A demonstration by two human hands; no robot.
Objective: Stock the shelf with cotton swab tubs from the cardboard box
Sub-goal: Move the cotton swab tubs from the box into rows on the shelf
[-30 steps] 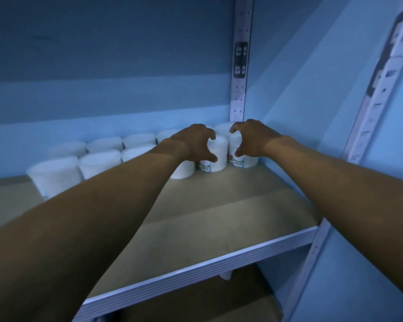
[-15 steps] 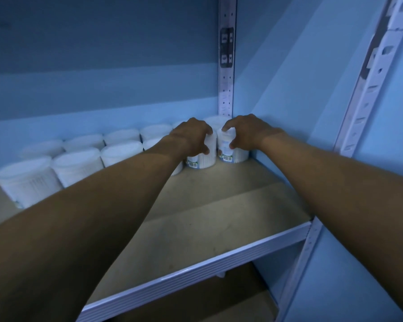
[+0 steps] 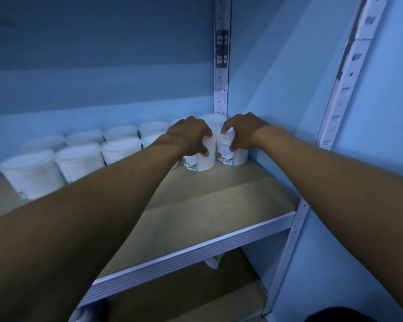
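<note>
Labels first: we're seeing a barcode on the lower front of both front tubs, under a blue-edged label panel. Print is too small and blurred to read, no brand legible.

Left hand [image 3: 191, 138] is gripping the left front tub [image 3: 199, 162] from above, fingers curled over the lid edge, thumb pressing on the side wall. Right hand [image 3: 239, 132] is gripping the right front tub [image 3: 232, 156] the same way, fingers curled over the top, thumb on the front wall. Both tubs are standing upright on the shelf board [image 3: 207, 205], just beside each other, at the right rear corner next to the rear upright [image 3: 221, 66].

Contents: tub walls are translucent, and we're seeing fine vertical white lines through them, fitting packed swabs standing on end. All lids are on.

The stocked rows [image 3: 79, 154] are running left from the hands along the back wall [image 3: 98, 77]: two rows of white-lidded tubs, upright and touching or nearly so. The nearest-left tub [image 3: 32, 175] is sitting at the left end of the front row; blur is hiding any label there.

The front half of the board is showing bare wood. The front upright [image 3: 349, 73] is running up along the right. The lower shelf [image 3: 191, 296] is sitting below, with something white and partly hidden under the board edge; we cannot tell what. Cardboard box is out of view.
</note>
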